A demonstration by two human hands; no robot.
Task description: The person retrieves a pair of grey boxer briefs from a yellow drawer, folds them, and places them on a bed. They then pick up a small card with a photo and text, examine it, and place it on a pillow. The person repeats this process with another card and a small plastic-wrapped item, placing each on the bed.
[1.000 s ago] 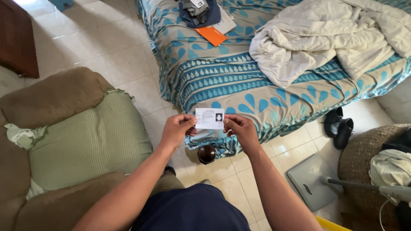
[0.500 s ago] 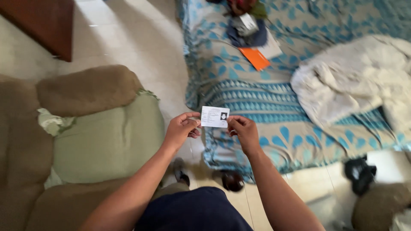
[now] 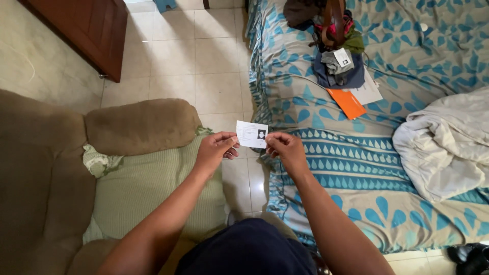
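A small white card with a little dark photo on it is held flat in front of me, above the tiled floor between the armchair and the bed. My left hand pinches its left edge with thumb and forefinger. My right hand pinches its right lower corner. Both forearms reach up from the bottom of the view over my dark blue shirt.
A brown armchair with a green cushion is at the left. A bed with a blue drop-patterned cover carries an orange envelope, a pile of clothes and a white blanket. A dark wooden cabinet stands top left.
The view has swung to the left and up: the bed slid right, the armchair and cabinet came further in. Both hands keep the same hold on the card.
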